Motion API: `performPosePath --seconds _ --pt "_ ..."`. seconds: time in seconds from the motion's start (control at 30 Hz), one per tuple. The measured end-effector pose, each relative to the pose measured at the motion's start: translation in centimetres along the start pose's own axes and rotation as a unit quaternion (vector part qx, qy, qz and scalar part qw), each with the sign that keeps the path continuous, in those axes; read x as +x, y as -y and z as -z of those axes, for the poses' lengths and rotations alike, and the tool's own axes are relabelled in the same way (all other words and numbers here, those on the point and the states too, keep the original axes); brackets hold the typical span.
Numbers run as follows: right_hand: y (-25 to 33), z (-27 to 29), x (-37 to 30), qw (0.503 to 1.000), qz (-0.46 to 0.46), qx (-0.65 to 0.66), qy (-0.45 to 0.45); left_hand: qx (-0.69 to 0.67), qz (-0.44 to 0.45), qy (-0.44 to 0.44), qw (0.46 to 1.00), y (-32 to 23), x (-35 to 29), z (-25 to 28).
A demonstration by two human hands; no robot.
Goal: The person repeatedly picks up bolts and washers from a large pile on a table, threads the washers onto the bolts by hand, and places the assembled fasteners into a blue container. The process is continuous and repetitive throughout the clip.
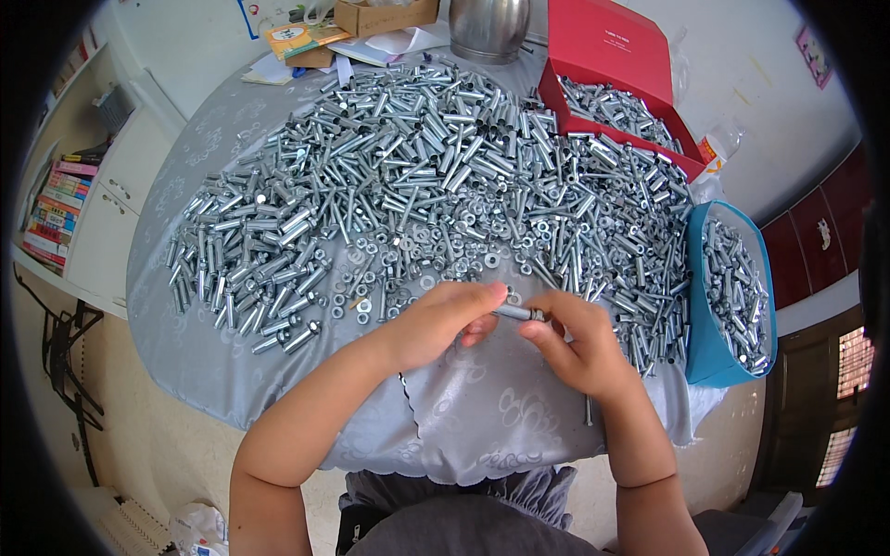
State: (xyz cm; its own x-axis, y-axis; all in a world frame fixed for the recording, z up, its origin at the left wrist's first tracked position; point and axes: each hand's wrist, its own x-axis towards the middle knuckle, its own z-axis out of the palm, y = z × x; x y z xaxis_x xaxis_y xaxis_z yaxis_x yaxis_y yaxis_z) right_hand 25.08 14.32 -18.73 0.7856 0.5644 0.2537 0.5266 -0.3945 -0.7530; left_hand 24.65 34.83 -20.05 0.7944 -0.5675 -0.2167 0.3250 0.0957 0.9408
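Note:
Between my two hands, just above the near part of the table, is a metal sleeve anchor bolt (pixel 517 312). My left hand (pixel 448 315) is closed, its thumb and fingers on the sleeve end. On the other end, my right hand (pixel 577 341) pinches with thumb and forefinger, near what looks like the nut. Beyond my hands spreads a large heap of loose metal parts (pixel 408 148): sleeves, long bolts, nuts and washers. Loose washers and nuts (pixel 426 283) lie closest to my left hand. At the heap's left, several anchors (pixel 301 335) appear fitted together.
A red box (pixel 681 153) with its lid raised holds metal parts at the back right. A blue bin (pixel 706 347) of similar pieces stands at the right. At the back are a metal pot (pixel 489 32), a cardboard box (pixel 385 17) and papers. A grey patterned cloth (pixel 464 408) covers the table.

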Motion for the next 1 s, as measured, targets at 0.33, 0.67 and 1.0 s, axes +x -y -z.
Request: performPosePath --seconds 0.33,0.67,1.0 --pt "-0.8 0.4 -0.1 0.997 -0.011 0.024 0.068 -0.002 0.004 0.0 1.0 -0.1 -0.1 -0.2" --pt "-0.7 0.4 -0.1 0.994 -0.038 -0.007 0.106 -0.019 0.004 -0.02 1.0 0.1 -0.1 -0.2" --pt "-0.7 0.2 -0.3 0.998 -0.03 0.043 0.045 -0.009 -0.007 -0.013 1.0 0.3 0.0 -0.3"
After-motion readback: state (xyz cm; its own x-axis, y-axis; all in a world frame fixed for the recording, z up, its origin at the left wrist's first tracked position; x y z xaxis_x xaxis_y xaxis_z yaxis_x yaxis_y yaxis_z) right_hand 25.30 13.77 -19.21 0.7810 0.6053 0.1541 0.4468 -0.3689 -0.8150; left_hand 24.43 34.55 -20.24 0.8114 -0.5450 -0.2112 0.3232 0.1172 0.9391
